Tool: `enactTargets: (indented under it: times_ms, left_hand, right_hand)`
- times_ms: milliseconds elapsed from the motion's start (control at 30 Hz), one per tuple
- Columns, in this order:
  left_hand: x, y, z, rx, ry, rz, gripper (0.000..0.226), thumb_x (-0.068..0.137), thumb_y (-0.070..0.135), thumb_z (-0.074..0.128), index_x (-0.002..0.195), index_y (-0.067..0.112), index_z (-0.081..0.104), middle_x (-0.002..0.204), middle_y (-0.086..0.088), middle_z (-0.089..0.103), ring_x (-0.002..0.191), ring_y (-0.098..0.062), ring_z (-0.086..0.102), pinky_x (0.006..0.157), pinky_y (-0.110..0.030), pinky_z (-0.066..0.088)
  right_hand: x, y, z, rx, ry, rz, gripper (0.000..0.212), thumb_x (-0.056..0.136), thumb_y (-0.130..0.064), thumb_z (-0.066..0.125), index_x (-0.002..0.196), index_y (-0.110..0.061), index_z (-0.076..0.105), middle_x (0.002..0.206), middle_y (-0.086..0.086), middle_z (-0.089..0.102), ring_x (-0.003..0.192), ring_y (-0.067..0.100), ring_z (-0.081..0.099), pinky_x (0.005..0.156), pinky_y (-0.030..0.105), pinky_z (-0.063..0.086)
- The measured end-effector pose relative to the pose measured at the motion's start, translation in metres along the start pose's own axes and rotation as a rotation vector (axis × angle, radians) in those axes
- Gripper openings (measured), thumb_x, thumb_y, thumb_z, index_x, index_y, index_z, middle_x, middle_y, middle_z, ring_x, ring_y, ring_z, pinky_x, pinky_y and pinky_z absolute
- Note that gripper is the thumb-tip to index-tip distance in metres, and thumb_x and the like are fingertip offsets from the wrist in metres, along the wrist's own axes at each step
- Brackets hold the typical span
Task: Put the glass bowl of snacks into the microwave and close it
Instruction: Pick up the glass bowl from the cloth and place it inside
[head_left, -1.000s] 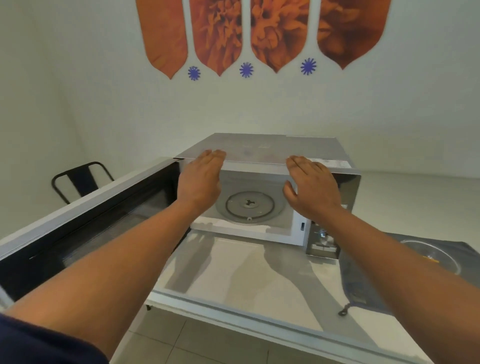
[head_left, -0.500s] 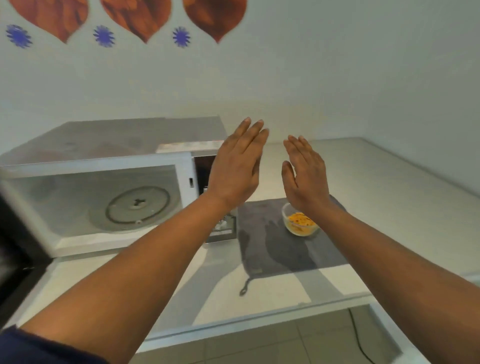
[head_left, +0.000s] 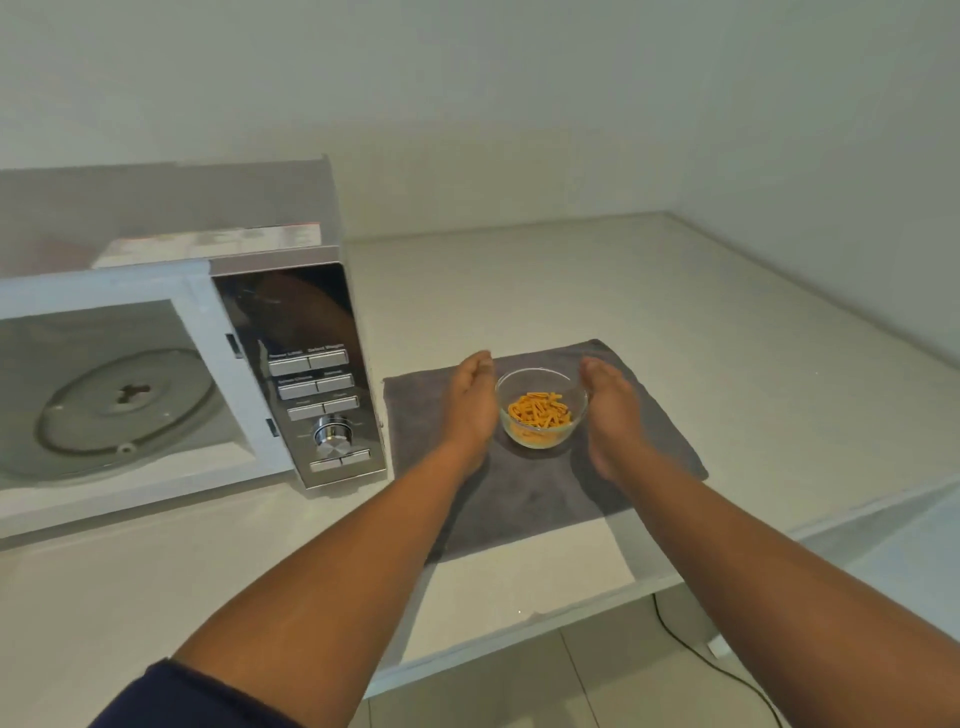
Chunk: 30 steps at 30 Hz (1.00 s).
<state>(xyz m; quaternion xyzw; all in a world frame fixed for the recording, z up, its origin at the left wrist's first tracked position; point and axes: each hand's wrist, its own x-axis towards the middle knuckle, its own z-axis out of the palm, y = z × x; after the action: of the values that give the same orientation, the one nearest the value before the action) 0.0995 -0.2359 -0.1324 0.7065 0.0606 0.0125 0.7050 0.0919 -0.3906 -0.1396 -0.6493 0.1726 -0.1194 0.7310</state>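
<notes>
A small glass bowl (head_left: 541, 406) holding orange snack sticks sits on a grey cloth (head_left: 524, 499) on the white counter. My left hand (head_left: 471, 408) is just left of the bowl, palm facing it, fingers apart. On the bowl's right side, my right hand (head_left: 612, 415) mirrors it. Neither hand clearly touches the glass. The microwave (head_left: 291, 291) stands to the left with its cavity exposed, showing the round glass turntable (head_left: 124, 405). Its door is out of frame.
The microwave's mirrored control panel (head_left: 322, 395) with buttons and a dial faces me beside the cloth. White counter (head_left: 675, 322) stretches right to the wall corner. A black cable (head_left: 717, 670) runs on the tiled floor below the counter edge.
The view swung right from the microwave to the bowl. Both hands came down from in front of the microwave and now flank the bowl on the cloth.
</notes>
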Motion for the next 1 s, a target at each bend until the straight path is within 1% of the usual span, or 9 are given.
enactTargets:
  times_ms: [33,133,200,267,367,500,700,867,1000]
  left_hand:
    - [0.001,-0.004,0.005,-0.062,0.024,-0.045,0.031,0.106,0.027,0.046,0.13,0.018,0.062,0.135,-0.002,0.063,0.128,-0.02,0.056,0.105,-0.03,0.043]
    - [0.003,-0.009,0.015,-0.184,0.093,-0.111,0.022,0.101,0.024,0.048,0.106,0.021,0.07,0.117,-0.005,0.071,0.115,-0.026,0.064,0.104,-0.043,0.049]
    - [0.005,-0.009,0.02,-0.237,0.122,-0.129,0.023,0.098,0.021,0.049,0.104,0.018,0.071,0.117,-0.01,0.072,0.113,-0.027,0.065,0.104,-0.047,0.05]
    - [0.005,-0.009,0.024,-0.308,0.119,-0.151,0.022,0.099,0.018,0.049,0.102,0.017,0.071,0.116,-0.008,0.071,0.116,-0.025,0.065,0.106,-0.044,0.049]
    - [0.002,-0.011,0.031,-0.414,0.106,-0.18,0.022,0.102,0.014,0.047,0.108,0.012,0.068,0.119,-0.009,0.07,0.12,-0.021,0.065,0.108,-0.039,0.047]
    - [-0.006,-0.012,0.029,-0.435,0.138,-0.173,0.026,0.102,0.013,0.045,0.116,0.009,0.067,0.122,-0.009,0.069,0.118,-0.019,0.064,0.107,-0.035,0.047]
    - [-0.035,-0.003,0.01,-0.412,0.142,-0.184,0.027,0.102,0.019,0.046,0.115,0.013,0.069,0.11,0.002,0.072,0.108,-0.011,0.065,0.086,-0.025,0.047]
    - [-0.07,0.0,-0.011,-0.429,0.169,-0.218,0.028,0.101,0.023,0.047,0.119,0.015,0.068,0.119,-0.002,0.072,0.112,-0.014,0.065,0.078,-0.024,0.047]
    - [-0.095,-0.001,-0.032,-0.483,0.224,-0.207,0.029,0.101,0.02,0.047,0.12,0.012,0.068,0.122,-0.007,0.071,0.116,-0.018,0.064,0.085,-0.027,0.048]
  right_hand:
    - [0.001,0.004,0.001,0.046,0.001,0.034,0.028,0.101,-0.027,0.052,0.121,-0.011,0.063,0.115,0.0,0.063,0.105,0.015,0.059,0.089,0.03,0.05]
    - [-0.001,0.009,0.006,0.123,-0.003,0.077,0.027,0.101,-0.024,0.052,0.124,-0.012,0.062,0.113,-0.001,0.067,0.1,0.009,0.064,0.073,0.019,0.05]
    - [-0.002,0.012,0.008,0.158,0.0,0.088,0.029,0.102,-0.023,0.051,0.127,-0.012,0.061,0.118,0.001,0.067,0.102,0.007,0.064,0.074,0.019,0.049]
    - [-0.003,0.013,0.01,0.174,0.002,0.09,0.029,0.102,-0.022,0.05,0.127,-0.011,0.061,0.117,0.001,0.067,0.102,0.007,0.063,0.075,0.019,0.048]
    - [-0.007,0.012,0.014,0.195,0.018,0.092,0.028,0.103,-0.022,0.05,0.126,-0.012,0.062,0.114,-0.002,0.068,0.1,0.005,0.063,0.072,0.018,0.047]
    - [-0.02,0.011,0.013,0.209,0.02,0.082,0.029,0.103,-0.021,0.05,0.127,-0.013,0.063,0.12,-0.002,0.068,0.107,0.006,0.063,0.078,0.018,0.047]
    - [-0.053,0.009,0.015,0.191,0.025,0.07,0.031,0.102,-0.024,0.052,0.129,-0.014,0.063,0.125,0.0,0.067,0.114,0.01,0.062,0.089,0.025,0.047]
    - [-0.086,0.008,0.018,0.206,0.027,0.1,0.026,0.1,-0.024,0.055,0.122,-0.017,0.067,0.118,-0.001,0.07,0.111,0.012,0.064,0.082,0.026,0.049]
    - [-0.114,0.011,0.028,0.221,0.017,0.14,0.022,0.097,-0.026,0.059,0.116,-0.02,0.07,0.113,-0.004,0.072,0.108,0.013,0.066,0.081,0.03,0.052]
